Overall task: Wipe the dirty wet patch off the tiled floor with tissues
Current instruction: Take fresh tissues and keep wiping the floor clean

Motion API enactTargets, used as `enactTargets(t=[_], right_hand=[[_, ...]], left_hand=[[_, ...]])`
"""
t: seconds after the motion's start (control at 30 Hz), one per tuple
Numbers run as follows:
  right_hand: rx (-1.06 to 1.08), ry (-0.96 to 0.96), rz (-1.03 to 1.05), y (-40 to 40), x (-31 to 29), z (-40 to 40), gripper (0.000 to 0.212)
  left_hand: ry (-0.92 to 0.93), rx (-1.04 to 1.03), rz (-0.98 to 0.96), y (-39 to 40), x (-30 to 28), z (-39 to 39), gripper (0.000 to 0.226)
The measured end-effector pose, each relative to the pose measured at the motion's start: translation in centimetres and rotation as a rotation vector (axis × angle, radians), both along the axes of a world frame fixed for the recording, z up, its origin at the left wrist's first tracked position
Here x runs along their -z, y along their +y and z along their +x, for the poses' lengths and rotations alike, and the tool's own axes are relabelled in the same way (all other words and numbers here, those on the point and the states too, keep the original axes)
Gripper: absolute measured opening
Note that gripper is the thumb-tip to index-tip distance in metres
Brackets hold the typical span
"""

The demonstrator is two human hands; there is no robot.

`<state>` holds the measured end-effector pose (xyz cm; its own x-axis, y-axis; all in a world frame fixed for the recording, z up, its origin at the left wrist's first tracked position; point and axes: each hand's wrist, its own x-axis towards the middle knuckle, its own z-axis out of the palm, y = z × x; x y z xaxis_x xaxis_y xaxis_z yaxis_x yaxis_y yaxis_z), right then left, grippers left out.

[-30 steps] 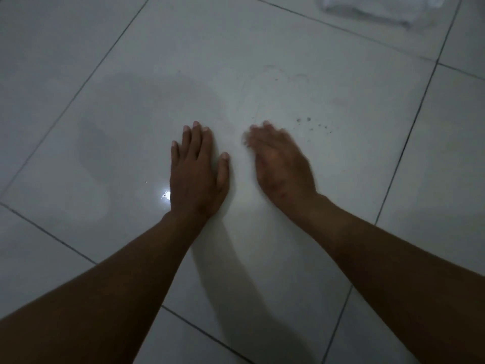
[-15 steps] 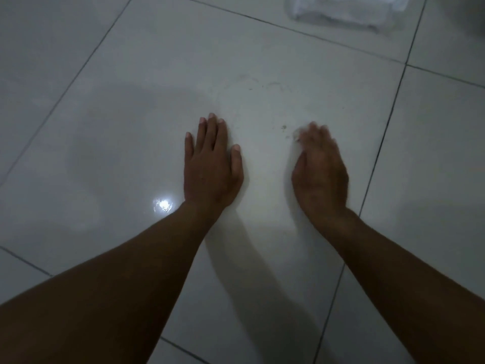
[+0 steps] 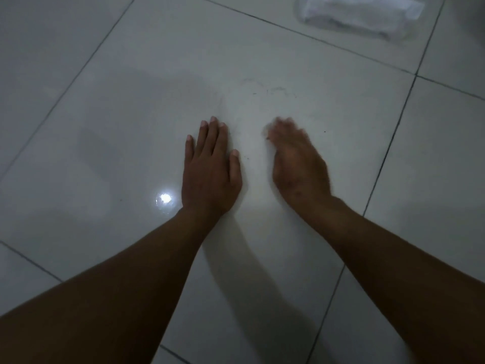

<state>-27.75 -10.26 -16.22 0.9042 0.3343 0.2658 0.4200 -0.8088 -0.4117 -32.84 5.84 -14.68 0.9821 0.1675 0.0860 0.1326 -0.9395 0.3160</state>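
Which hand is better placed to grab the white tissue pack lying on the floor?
The right hand: the white plastic-wrapped tissue pack lies ahead on its side, while the left hand rests flat, farther off.

Right hand swept back left toward left hand; fingers blurred.

One head-worn camera, looking steeply down at the floor

It faces forward and down, close over pale tiles; both forearms enter from the bottom edge, the fingers sit mid-frame, and a white tissue pack is cut off beyond them, top right.
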Motion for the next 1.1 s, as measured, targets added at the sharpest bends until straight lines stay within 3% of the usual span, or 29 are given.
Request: enactTargets(t=[0.13, 0.27, 0.33, 0.53, 0.77, 0.97, 1.1], right_hand=[[0.137, 0.082, 0.031, 1.1, -0.7, 2.1, 0.048], [-0.297, 0.032, -0.007, 0.9, -1.1, 0.3, 0.044], [-0.413, -0.006, -0.031, -0.4, -1.1, 0.8, 0.042], [-0.157, 0.103, 0.028, 3.0, -1.1, 6.7, 0.044], [-0.717, 0.081, -0.076, 1.0, -2.2, 5.5, 0.045], [-0.312, 0.124, -0.025, 5.3, -1.9, 6.4, 0.045], [-0.537, 0.133, -0.055, 5.0, -2.6, 4.0, 0.046]], left_hand=[[0.027, -0.066, -0.027, -0.2, -0.2, 0.0, 0.062], [0.051, -0.106, 0.000, -0.4, -0.3, 0.1, 0.062], [0.058, -0.104, 0.015, -0.5, -0.3, 0.1, 0.062], [0.090, -0.112, -0.005, -0.4, -0.3, 0.4, 0.063], [0.086, -0.118, -0.103, 0.1, -0.6, 0.4, 0.061], [0.074, -0.107, -0.112, 1.1, -1.4, 0.4, 0.059], [0.081, -0.152, -0.058, 1.6, -1.2, 0.3, 0.058]])
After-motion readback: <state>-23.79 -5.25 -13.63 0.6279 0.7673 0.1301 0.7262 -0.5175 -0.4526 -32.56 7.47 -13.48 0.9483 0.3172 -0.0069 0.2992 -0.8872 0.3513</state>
